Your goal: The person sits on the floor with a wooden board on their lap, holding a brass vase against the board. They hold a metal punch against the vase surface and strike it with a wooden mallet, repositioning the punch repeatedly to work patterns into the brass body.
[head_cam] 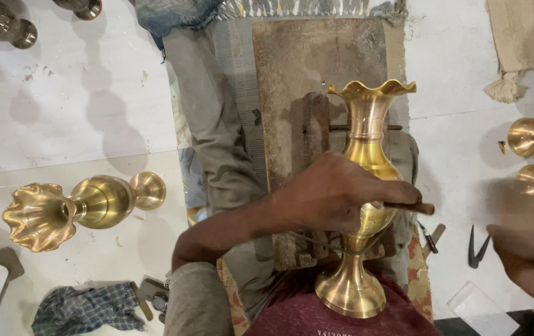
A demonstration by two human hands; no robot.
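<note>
Brass fills the middle of my view: a tall vase with a ruffled, flaring lip, a slim ringed neck, a swelling belly and a bell-shaped foot, all polished to a soft gold sheen. It lies along a worn, dusty wooden board, its foot close to the dark red shirt at the bottom edge and its lip pointing away. My left hand lies across the belly, fingers curled around a thin dark tool whose tip rests at the vase's side. My right hand is a blur at the right edge, clear of the vase; I cannot tell whether it is open or holds anything.

The board sits on a striped woven mat with a fringed end, laid over the pale, smooth floor. A grey trouser leg runs beside the board. A pair of dark metal dividers lies on the floor near the right hand. To the left a second brass vase of the same ruffled shape lies on its side, above a crumpled checked cloth. More rounded brass pieces lie at the right edge, and darker ones in the upper left corner.
</note>
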